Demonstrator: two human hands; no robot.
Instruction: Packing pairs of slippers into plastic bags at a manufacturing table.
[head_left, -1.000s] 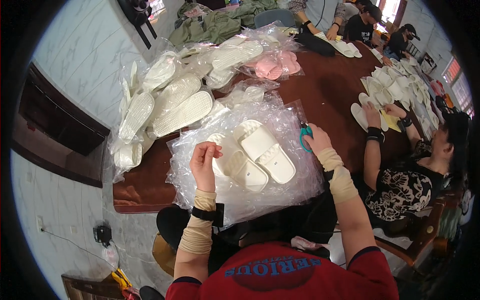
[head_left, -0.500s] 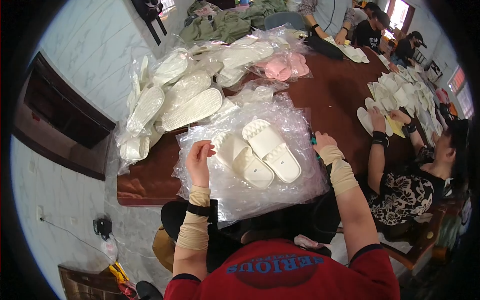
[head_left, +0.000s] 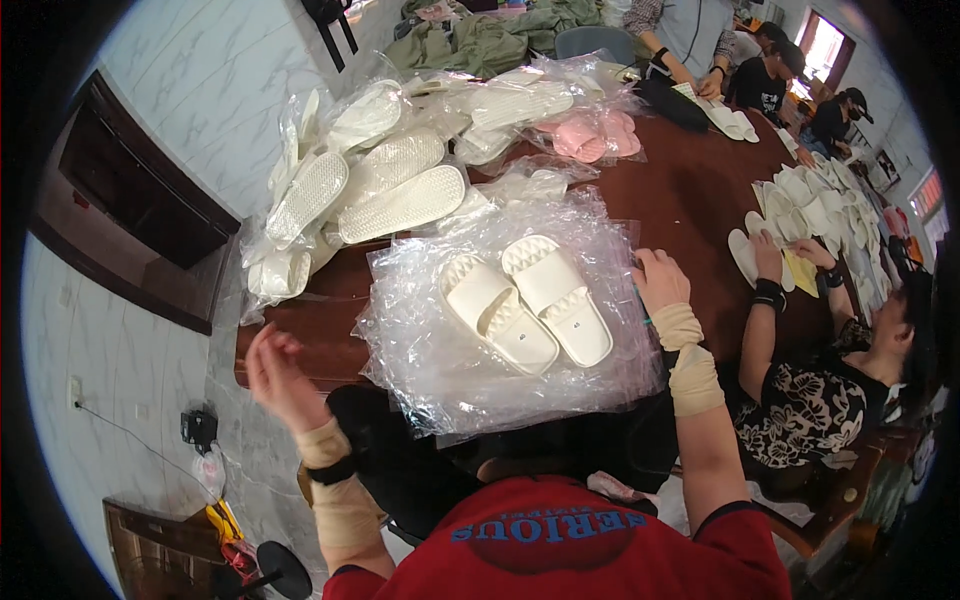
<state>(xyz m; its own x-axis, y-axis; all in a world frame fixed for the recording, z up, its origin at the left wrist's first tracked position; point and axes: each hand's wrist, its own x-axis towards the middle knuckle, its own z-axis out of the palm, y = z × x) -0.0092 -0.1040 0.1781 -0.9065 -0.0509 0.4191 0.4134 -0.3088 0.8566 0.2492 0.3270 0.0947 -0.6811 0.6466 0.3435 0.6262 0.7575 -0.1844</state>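
Admittedly, the right hand (head_left: 662,282) hides most of a teal object (head_left: 646,320), its grip untellable; the blurred left hand (head_left: 283,378) looks loose and empty, white slippers (head_left: 550,288) between them.

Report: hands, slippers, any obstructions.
Left hand empty, left of the plastic bags; right hand at their right edge, grip unclear. White slippers lying on the bags; nothing covering them.

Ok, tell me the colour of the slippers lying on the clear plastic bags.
The slippers are creamy white, seen best in the head view.
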